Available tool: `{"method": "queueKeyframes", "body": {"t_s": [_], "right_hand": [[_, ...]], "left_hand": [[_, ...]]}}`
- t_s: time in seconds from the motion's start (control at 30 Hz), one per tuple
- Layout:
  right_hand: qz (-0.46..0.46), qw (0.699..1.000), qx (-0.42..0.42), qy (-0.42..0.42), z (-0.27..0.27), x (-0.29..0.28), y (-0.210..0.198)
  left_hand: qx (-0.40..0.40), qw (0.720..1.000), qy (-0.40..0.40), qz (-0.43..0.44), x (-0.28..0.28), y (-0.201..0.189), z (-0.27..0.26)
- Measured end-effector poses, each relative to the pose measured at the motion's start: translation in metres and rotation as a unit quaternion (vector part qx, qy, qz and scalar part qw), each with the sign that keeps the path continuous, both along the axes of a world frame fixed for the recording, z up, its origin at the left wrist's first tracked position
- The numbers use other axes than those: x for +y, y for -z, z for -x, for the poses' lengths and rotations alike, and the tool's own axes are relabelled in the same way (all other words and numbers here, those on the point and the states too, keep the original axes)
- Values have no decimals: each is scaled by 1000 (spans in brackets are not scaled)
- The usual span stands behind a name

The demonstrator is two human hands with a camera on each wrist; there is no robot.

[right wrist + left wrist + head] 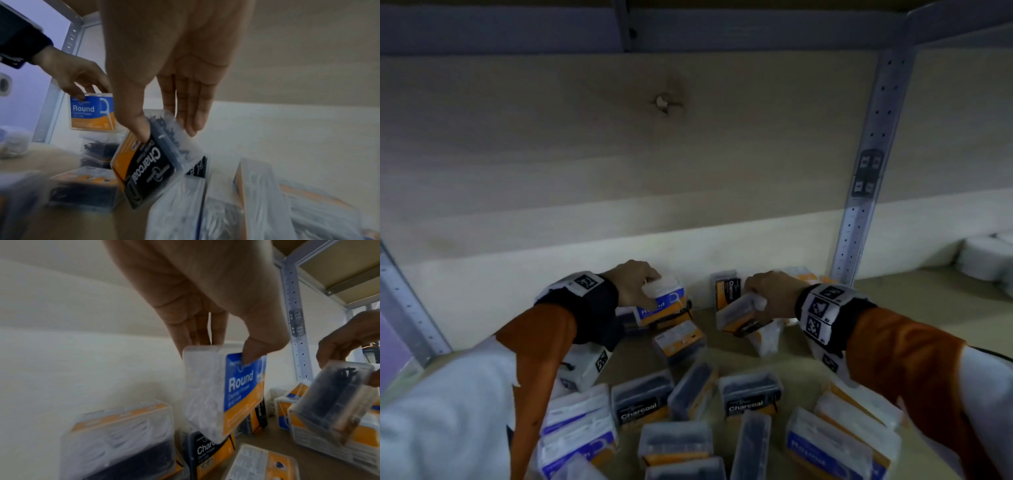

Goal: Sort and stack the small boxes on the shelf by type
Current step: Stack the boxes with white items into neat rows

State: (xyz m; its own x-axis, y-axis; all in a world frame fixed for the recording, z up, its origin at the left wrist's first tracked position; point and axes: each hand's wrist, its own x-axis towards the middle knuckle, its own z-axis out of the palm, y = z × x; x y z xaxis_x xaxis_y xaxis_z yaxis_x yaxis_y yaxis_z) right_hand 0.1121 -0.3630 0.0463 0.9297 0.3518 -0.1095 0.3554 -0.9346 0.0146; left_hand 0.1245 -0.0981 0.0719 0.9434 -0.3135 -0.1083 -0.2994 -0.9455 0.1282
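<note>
My left hand (pixel 640 281) pinches a clear box with a blue and orange "Round" label (pixel 224 391), thumb on the label and fingers behind it. It hangs above a black "Charcoal" box (pixel 207 452) at the back of the shelf. In the right wrist view the Round box (pixel 91 112) shows at the left. My right hand (pixel 767 291) grips a tilted Charcoal box (pixel 152 160) with black picks inside, thumb on its label. That Charcoal box (pixel 739 313) is lifted over white boxes near the back wall.
Several more Round and Charcoal boxes (pixel 750 397) lie scattered over the wooden shelf board (pixel 928 308) in front of me. A perforated metal upright (pixel 866 171) stands at the right, another (pixel 410 308) at the left. White packs (pixel 986 257) sit beyond the right upright.
</note>
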Motion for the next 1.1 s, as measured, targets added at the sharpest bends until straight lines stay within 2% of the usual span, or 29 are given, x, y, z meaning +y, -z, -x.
{"method": "queueKeyframes", "body": {"t_s": [0.27, 0.43, 0.6, 0.77, 0.93, 1.1], "right_hand": [[-12, 999, 35, 6, 27, 11, 17], [41, 996, 81, 0, 33, 17, 24], [46, 994, 97, 2, 40, 15, 24], [40, 988, 140, 43, 46, 9, 31], [51, 989, 127, 49, 49, 5, 37], [49, 993, 103, 42, 57, -3, 37]], "left_hand": [[5, 1000, -1, -29, 7, -6, 40], [1, 998, 23, -52, 12, -11, 65], [3, 998, 44, -39, 14, -11, 89], [10, 998, 59, -10, 13, -9, 110], [19, 998, 58, -23, 8, -9, 130], [-1, 995, 93, -36, -2, -11, 155]]}}
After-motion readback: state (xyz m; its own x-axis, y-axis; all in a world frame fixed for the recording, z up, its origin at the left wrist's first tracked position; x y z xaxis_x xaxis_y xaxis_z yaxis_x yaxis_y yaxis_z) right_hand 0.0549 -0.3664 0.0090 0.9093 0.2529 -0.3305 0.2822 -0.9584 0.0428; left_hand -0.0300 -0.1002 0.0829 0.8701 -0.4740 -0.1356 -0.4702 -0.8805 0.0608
